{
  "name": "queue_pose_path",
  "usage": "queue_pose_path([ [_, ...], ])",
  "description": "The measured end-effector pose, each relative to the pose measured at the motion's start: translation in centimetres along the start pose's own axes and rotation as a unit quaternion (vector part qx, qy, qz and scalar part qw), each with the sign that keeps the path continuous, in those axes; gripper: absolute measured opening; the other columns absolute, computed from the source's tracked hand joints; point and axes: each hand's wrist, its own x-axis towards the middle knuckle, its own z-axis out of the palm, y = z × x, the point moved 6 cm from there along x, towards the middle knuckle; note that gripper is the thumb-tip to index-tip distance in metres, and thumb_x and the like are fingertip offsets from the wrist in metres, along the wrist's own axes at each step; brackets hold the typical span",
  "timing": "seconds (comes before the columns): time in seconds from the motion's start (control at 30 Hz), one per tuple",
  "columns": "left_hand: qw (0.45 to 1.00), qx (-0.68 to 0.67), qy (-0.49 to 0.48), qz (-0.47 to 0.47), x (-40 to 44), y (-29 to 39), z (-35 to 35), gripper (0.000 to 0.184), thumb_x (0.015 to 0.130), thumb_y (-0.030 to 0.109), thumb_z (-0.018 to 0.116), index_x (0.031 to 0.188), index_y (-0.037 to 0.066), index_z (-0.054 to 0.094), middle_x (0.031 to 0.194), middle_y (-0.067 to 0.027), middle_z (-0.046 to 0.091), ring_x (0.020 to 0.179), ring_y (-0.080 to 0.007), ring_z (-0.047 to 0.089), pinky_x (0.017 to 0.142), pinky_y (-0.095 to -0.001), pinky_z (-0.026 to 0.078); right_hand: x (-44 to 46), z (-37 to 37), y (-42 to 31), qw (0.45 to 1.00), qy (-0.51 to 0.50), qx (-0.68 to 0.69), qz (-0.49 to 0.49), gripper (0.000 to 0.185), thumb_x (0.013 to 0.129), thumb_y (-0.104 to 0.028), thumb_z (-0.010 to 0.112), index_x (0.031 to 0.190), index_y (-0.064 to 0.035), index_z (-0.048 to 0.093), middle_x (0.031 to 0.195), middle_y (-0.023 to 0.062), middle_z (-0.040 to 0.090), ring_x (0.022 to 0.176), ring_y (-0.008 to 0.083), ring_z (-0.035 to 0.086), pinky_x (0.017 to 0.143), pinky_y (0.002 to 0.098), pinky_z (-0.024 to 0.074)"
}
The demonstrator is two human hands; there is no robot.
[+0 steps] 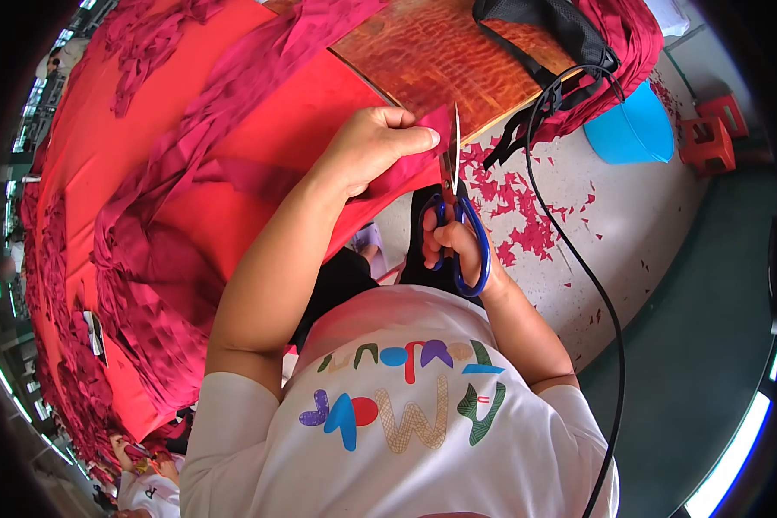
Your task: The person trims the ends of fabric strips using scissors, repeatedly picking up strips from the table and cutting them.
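My left hand pinches the end of a dark red fabric strip between thumb and fingers, and the cloth trails off toward the table on the left. In my right hand are scissors with blue handles, my fingers through the loops. Their blades point away from me, beside the fabric's right end, close to my left thumb. The blades look slightly apart; whether the cloth lies between them I cannot tell.
A red-covered table carries long heaps of dark red fabric. Beyond are a wooden board and a black bag. Red scraps litter the floor near a blue bucket and red stools. A black cable hangs at right.
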Motion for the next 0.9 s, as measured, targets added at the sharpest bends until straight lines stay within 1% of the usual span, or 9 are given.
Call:
queue_pose_path([
  [0.17, 1.0, -0.01, -0.005, 0.009, 0.2, -0.2, -0.1, 0.015, 0.082, 0.014, 0.072, 0.089, 0.002, 0.069, 0.08, -0.0016, 0.068, 0.071, -0.0065, 0.06, 0.065, -0.0225, 0.047, 0.1, 0.2, 0.2, 1.0, -0.004, 0.01, -0.005, 0.017, 0.076, -0.017, 0.052, 0.075, 0.0003, 0.05, 0.063, 0.0078, 0.05, 0.054, 0.0189, 0.052, 0.054, 0.03, 0.0454],
  [0.27, 1.0, -0.013, -0.007, 0.003, 0.2, -0.2, -0.1, 0.014, 0.082, 0.014, 0.071, 0.09, 0.002, 0.069, 0.081, -0.0019, 0.068, 0.071, -0.0068, 0.061, 0.066, -0.0226, 0.048, 0.1, 0.4, 0.5, 1.0, -0.004, 0.021, -0.006, 0.018, 0.076, -0.017, 0.05, 0.072, 0.0001, 0.048, 0.061, 0.008, 0.049, 0.053, 0.019, 0.051, 0.052, 0.0303, 0.0451],
  [0.47, 1.0, -0.021, -0.016, -0.002, 0.1, 0.0, -0.1, 0.015, 0.082, 0.014, 0.07, 0.09, 0.002, 0.069, 0.082, -0.0034, 0.069, 0.073, -0.0087, 0.063, 0.068, -0.0239, 0.05, 0.4, 0.4, 1.1, 0.999, -0.025, 0.006, -0.04, 0.019, 0.078, -0.015, 0.048, 0.068, 0.0003, 0.046, 0.057, 0.007, 0.046, 0.048, 0.0179, 0.048, 0.048, 0.0295, 0.0432],
  [0.6, 0.999, -0.031, -0.02, -0.004, 0.1, 0.1, -0.1, 0.016, 0.081, 0.015, 0.071, 0.09, 0.002, 0.069, 0.082, -0.0036, 0.069, 0.073, -0.0094, 0.064, 0.068, -0.0243, 0.05, 0.1, 0.8, 0.7, 0.999, -0.015, -0.009, -0.048, 0.02, 0.08, -0.014, 0.048, 0.067, 0.0005, 0.046, 0.054, 0.0067, 0.045, 0.045, 0.0169, 0.047, 0.045, 0.0288, 0.0416],
  [0.67, 0.999, -0.039, -0.022, -0.016, 0.0, 0.0, -0.1, 0.016, 0.081, 0.015, 0.071, 0.09, 0.002, 0.069, 0.083, -0.0038, 0.069, 0.073, -0.0099, 0.064, 0.069, -0.0246, 0.05, -0.1, 1.1, 0.6, 1.0, 0.014, 0.004, -0.004, 0.015, 0.075, -0.014, 0.049, 0.066, -0.0075, 0.04, 0.055, 0.0038, 0.039, 0.045, 0.0167, 0.041, 0.044, 0.03, 0.0371],
  [0.8, 0.999, -0.035, -0.022, -0.018, 0.1, 0.1, -0.3, 0.017, 0.08, 0.015, 0.072, 0.09, 0.002, 0.069, 0.083, -0.0042, 0.069, 0.072, -0.0104, 0.064, 0.069, -0.0251, 0.05, -0.2, 1.0, 0.7, 0.999, 0.03, -0.014, -0.001, 0.014, 0.076, -0.013, 0.048, 0.065, -0.0074, 0.04, 0.054, 0.0037, 0.039, 0.044, 0.0163, 0.041, 0.042, 0.0299, 0.0367],
  [0.87, 0.998, -0.043, -0.026, -0.028, 0.1, 0.0, -0.3, 0.017, 0.08, 0.015, 0.072, 0.09, 0.002, 0.069, 0.083, -0.0048, 0.069, 0.072, -0.0109, 0.064, 0.069, -0.0255, 0.05, -0.2, 0.8, 0.8, 0.999, 0.022, -0.015, -0.028, 0.018, 0.084, -0.013, 0.048, 0.074, 0.0013, 0.049, 0.054, 0.0062, 0.048, 0.042, 0.0148, 0.046, 0.043, 0.0277, 0.0407],
  [0.9, 0.998, -0.044, -0.025, -0.027, 0.1, 0.0, -0.3, 0.017, 0.08, 0.015, 0.072, 0.09, 0.002, 0.069, 0.083, -0.0048, 0.069, 0.072, -0.0109, 0.064, 0.069, -0.0255, 0.05, -0.2, 0.8, 0.8, 0.999, 0.022, -0.017, -0.028, 0.018, 0.084, -0.013, 0.048, 0.074, 0.0013, 0.049, 0.054, 0.0062, 0.048, 0.042, 0.0148, 0.046, 0.043, 0.0277, 0.0407],
])
